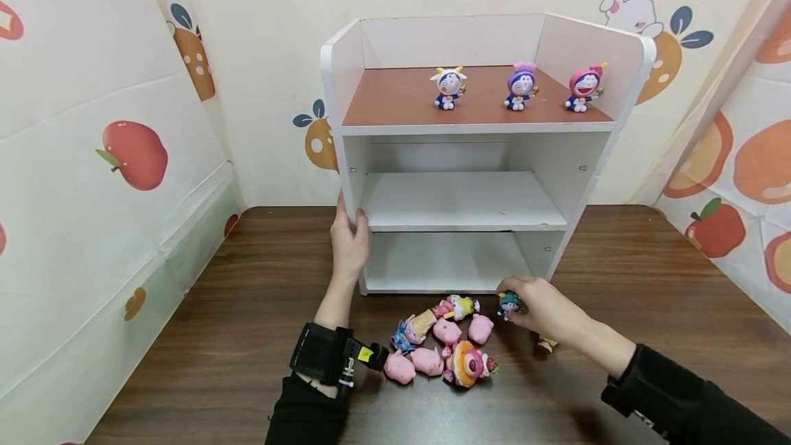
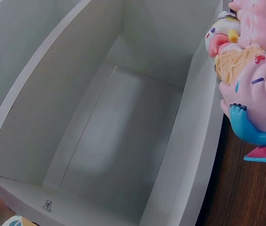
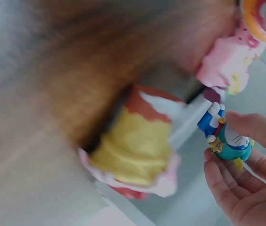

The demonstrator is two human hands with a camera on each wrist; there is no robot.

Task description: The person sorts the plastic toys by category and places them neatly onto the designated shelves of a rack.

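A white shelf unit (image 1: 466,201) with a brown top board stands against the back wall. My left hand (image 1: 350,246) holds its left side panel, thumb at the front edge. In front of the bottom shelf, my right hand (image 1: 544,304) pinches a small figurine (image 1: 509,302) in a teal hood; the right wrist view shows this figurine (image 3: 231,141) between thumb and fingers, with a gold star on it. Three similar figurines stand on the top board: white-hooded (image 1: 448,88), purple-hooded (image 1: 521,86) and pink-hooded (image 1: 584,88).
Toys cluster on the wooden table (image 1: 247,362) before the shelf: several pink pigs (image 1: 399,367), a doughnut figure (image 1: 467,364), an ice-cream-cone figure (image 2: 253,89). A yellow toy (image 1: 547,344) lies partly hidden under my right forearm. Printed walls enclose the table.
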